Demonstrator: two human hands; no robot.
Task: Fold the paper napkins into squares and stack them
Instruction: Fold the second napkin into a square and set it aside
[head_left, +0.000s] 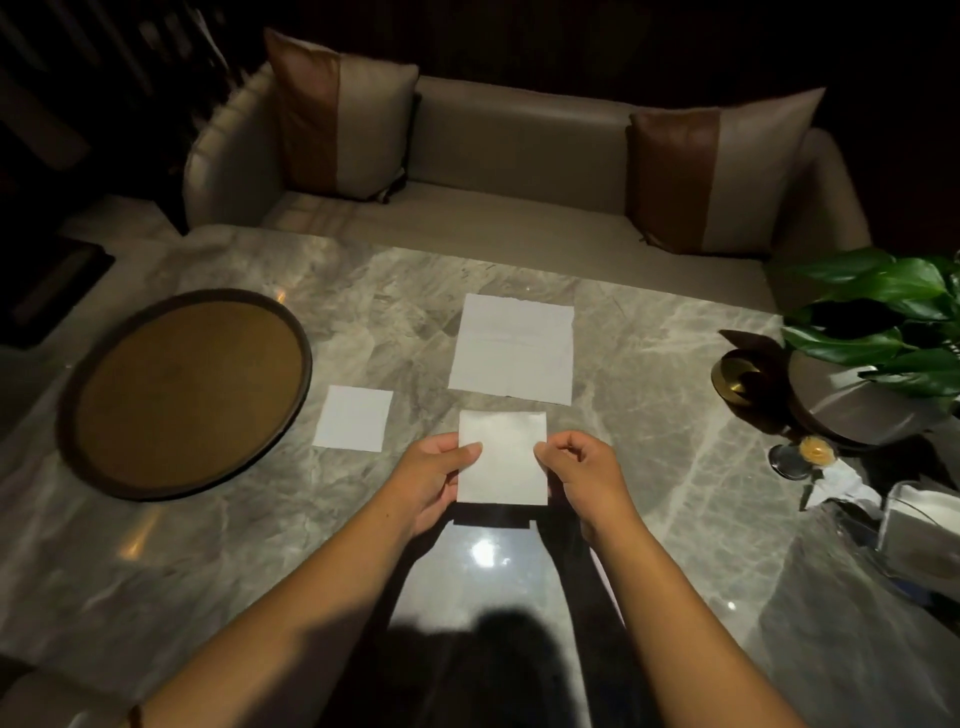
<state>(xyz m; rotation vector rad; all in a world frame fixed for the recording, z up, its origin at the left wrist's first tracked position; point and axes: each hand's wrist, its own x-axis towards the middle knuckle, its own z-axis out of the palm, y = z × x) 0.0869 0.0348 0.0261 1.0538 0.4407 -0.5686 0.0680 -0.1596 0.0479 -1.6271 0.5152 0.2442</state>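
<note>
Pinching a folded napkin (503, 460) by its two side edges, the left hand (439, 480) and right hand (579, 470) hold it just above the marble table (649, 415). This looks like a check of the fold before it joins the finished square (353, 418) lying to the left (a larger, unfolded napkin (511, 348) waits just beyond). Both forearms reach in from the near edge, thumbs on top of the paper and fingers curled beneath.
</note>
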